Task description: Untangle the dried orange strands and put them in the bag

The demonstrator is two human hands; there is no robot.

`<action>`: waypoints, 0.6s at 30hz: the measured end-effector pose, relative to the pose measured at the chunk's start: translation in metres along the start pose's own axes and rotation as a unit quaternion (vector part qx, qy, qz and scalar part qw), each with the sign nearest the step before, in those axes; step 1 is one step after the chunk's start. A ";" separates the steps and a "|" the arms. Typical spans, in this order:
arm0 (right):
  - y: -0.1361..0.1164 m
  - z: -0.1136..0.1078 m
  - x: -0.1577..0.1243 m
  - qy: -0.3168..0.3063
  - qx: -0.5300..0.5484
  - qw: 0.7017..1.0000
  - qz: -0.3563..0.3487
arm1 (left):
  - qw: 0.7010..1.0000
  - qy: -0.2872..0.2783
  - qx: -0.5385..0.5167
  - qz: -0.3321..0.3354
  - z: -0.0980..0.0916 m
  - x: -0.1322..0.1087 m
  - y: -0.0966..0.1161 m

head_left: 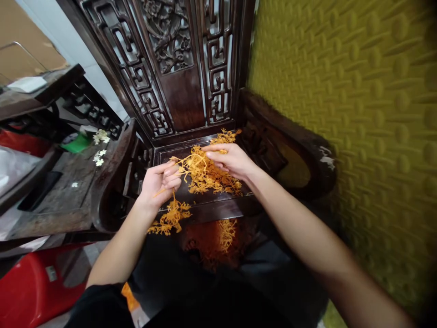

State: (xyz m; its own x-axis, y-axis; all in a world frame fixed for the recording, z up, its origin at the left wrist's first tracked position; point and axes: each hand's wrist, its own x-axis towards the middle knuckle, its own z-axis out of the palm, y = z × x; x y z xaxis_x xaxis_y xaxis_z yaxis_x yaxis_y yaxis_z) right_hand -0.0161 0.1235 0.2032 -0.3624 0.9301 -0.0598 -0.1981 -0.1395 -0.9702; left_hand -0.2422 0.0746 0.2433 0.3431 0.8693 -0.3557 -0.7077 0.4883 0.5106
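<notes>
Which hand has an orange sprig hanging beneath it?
The left hand: a sprig dangles beneath it, while the right hand is at the orange heap.

On my feed, a dark, glossy wooden seat (164, 156) carries a loose heap of orange branching sprigs (215, 177), spread over its middle. To the left I make out a worn wooden surface (73, 202) bearing a dark flat object (39, 191), a cluster of white blossoms (99, 157), one loose white blossom (74, 185), and, farther back, a green container (75, 143).
</notes>
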 end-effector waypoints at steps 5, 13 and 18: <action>0.002 0.005 0.000 -0.098 -0.153 0.982 -0.049 | 0.999 0.029 0.017 -0.028 0.006 0.008 -0.015; -0.002 -0.055 0.022 0.333 -0.016 0.941 -0.060 | 0.990 0.026 0.002 0.141 0.005 0.001 0.003; 0.002 0.000 -0.011 0.034 -0.077 0.996 -0.030 | 0.979 0.012 -0.022 0.203 0.001 0.009 0.009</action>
State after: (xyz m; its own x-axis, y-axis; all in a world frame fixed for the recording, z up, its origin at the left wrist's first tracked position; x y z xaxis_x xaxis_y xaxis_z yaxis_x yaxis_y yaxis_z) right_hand -0.0124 0.1125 0.2015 -0.2915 0.9565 -0.0119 -0.0730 -0.0346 -0.9967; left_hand -0.2449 0.0867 0.2453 0.0149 0.9887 -0.1488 -0.8094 0.0993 0.5789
